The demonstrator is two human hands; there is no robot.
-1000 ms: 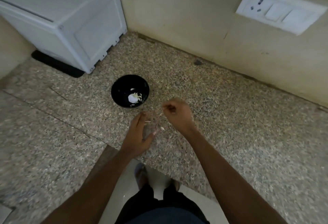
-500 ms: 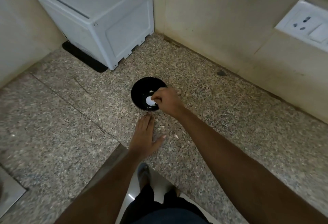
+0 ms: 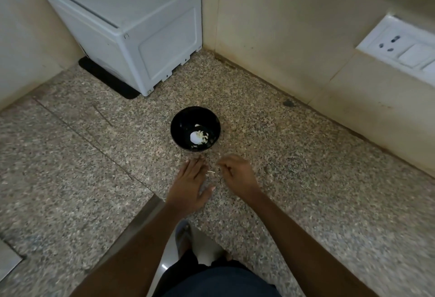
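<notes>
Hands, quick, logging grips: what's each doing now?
Left hand: open, flat on the counter.
Right hand: curled; whether it holds anything cannot be told.

The bowl (image 3: 180, 121) is glossy black, and the pieces (image 3: 196, 137) inside it are white. The surface (image 3: 306, 169) has a speckled pattern of brown, grey and black grains. The box (image 3: 141, 25) is plain white, its mat (image 3: 106, 80) black, the wall (image 3: 282, 25) cream.

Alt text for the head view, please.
On a speckled counter, the left hand lies flat and the right hand curls its fingers beside a pale sliver, just short of a black bowl holding white scraps. A white box stands in the corner.
</notes>
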